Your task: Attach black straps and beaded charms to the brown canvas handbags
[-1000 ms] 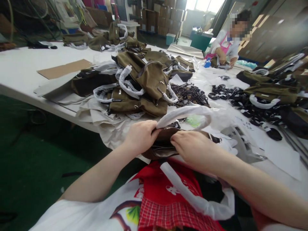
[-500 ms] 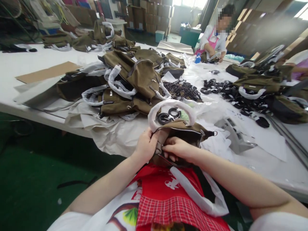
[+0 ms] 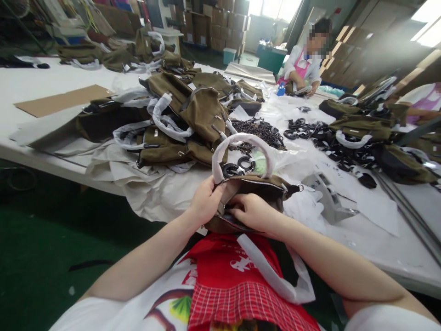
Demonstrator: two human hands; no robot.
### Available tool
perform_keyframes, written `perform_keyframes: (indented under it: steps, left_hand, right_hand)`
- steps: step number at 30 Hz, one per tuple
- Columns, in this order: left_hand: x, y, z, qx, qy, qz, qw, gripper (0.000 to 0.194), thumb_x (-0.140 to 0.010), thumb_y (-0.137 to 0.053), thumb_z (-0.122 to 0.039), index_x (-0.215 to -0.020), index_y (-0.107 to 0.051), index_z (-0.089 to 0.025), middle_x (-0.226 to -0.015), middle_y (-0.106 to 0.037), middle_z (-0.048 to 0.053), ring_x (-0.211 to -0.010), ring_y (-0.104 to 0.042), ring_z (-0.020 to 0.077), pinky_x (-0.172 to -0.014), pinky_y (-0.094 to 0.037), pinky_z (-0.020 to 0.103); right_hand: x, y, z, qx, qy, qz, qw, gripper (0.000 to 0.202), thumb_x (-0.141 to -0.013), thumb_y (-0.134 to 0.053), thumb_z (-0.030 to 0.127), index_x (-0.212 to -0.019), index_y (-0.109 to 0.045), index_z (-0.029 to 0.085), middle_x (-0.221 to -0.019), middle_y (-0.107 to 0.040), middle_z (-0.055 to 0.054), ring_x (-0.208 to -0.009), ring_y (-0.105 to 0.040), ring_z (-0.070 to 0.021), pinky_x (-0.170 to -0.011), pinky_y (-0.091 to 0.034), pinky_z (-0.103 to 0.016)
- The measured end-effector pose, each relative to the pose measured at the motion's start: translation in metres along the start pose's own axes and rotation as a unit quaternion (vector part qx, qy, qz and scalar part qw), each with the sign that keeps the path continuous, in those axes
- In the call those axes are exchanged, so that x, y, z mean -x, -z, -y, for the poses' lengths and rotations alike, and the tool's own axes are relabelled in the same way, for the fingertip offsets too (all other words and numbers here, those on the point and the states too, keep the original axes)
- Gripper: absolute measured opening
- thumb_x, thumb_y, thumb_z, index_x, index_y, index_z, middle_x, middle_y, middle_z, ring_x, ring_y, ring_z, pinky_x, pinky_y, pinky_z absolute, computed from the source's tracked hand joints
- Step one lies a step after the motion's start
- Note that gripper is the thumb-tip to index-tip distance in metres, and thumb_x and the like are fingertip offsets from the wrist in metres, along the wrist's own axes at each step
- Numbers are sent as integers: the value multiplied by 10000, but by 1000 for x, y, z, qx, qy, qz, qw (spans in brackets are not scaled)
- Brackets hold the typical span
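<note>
An olive-brown handbag [image 3: 225,224] sits unzipped in front of me at the table edge. One of its white-wrapped handles [image 3: 244,138] arches up behind the opening, while the other [image 3: 272,271] hangs down over my red apron. With fingers closed, my left hand [image 3: 206,200] grips the bag's rim at the left end of the zipper. My right hand [image 3: 253,212] reaches into the opening, its thumb and forefinger bent together near the beige lining. Its other fingertips are hidden inside, and I cannot make out what they pinch.
A pile of similar handbags [image 3: 203,112] lies ahead to the left, with black chain straps [image 3: 260,133] beside it. More bags [image 3: 367,126] and black straps are heaped at right. A tape dispenser [image 3: 325,197] stands close on the right. Across the table a person in a pink apron [image 3: 301,73] handles a bag.
My right hand has sunk a little deeper into the bag, its fingers now less visible. My left hand keeps its hold on the rim. The view has shifted slightly.
</note>
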State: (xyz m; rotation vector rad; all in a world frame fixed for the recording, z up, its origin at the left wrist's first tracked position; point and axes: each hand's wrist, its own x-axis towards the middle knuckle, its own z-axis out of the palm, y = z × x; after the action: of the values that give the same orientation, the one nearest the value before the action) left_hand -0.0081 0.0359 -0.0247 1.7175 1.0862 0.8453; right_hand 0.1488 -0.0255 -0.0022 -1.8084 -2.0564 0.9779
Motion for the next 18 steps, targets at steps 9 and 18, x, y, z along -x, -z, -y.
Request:
perform_keyframes:
  steps: [9,18]
  left_hand:
    - [8,-1,2,-11,-24,1,1000,237,-892,-466,-284,-979,-646,-157,-944,-712,52,-851,-636,194,-804,-491,307]
    - [10,-1,4,6,-19,8,1000,266,-878,-484,-339,-945,-668,-160,-897,-724,61,-837,-651,217,-782,-502,323]
  right_hand:
    - [-6,-32,-4,-360,-131,55,922,76,-823,-566,121,-763,-603,150,-583,-617,40,-388,-469,-69,-397,-369,-186]
    - [6,-31,-1,26,0,-13,1000,230,-902,-474,210,-812,-680,162,-792,-724,-76,-685,-645,-170,-641,-450,-252]
